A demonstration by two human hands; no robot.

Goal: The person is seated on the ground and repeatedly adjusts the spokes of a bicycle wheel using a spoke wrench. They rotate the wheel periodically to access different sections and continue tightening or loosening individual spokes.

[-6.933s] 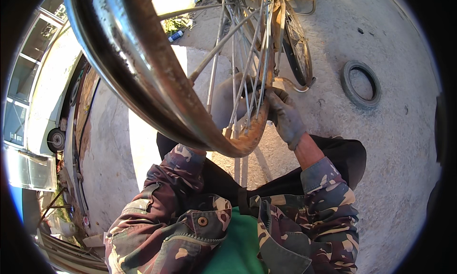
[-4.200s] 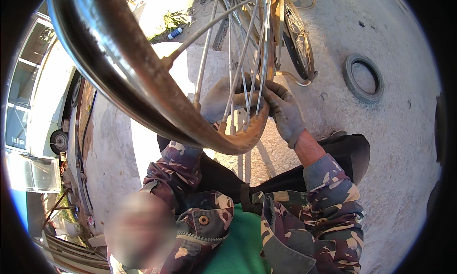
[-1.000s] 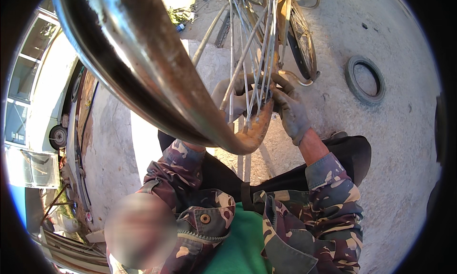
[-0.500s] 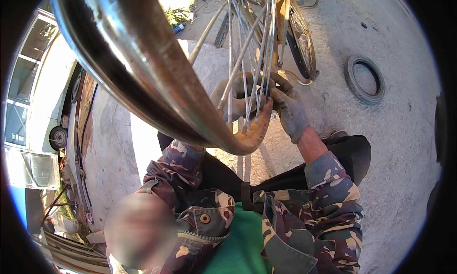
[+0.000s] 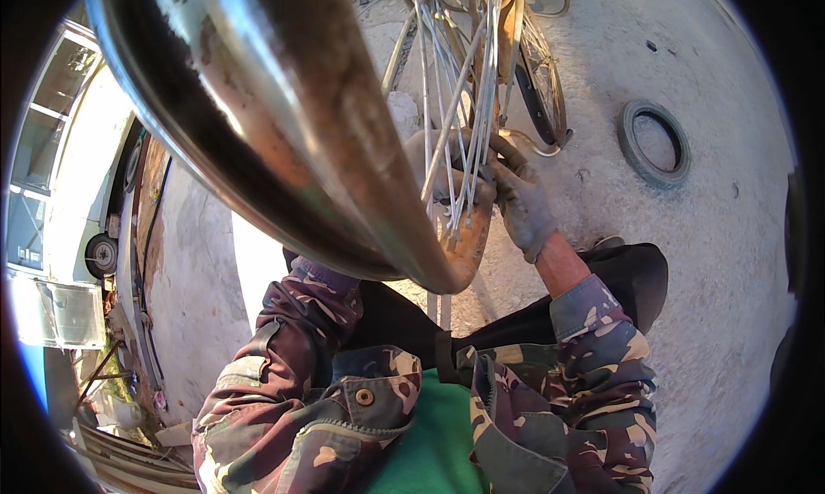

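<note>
A rusty, shiny bicycle rim (image 5: 284, 150) rises large and close on the left, with long spokes (image 5: 434, 163) running up toward the bicycle. My right hand (image 5: 524, 206), in a dirty grey glove, is curled with fingertips pinched beside the rim's rusty lower curve, at the spokes. What it grips is hidden. My left hand (image 5: 417, 155), also gloved, is behind the spokes and partly covered by the rim, fingers bent toward my right fingertips on something I cannot make out.
The bicycle's other wheel (image 5: 550, 82) and frame lie beyond on concrete. A loose grey tire (image 5: 633, 146) lies to the right. At left are a white structure with windows (image 5: 43, 142), a small wheel (image 5: 101, 255) and long boards or pipes (image 5: 129, 460). My crossed legs (image 5: 619, 288) are below.
The rim has shifted right and slightly down and looks larger. The spokes have moved a little rightward. Both hands stay gathered at the same part of the wheel.
</note>
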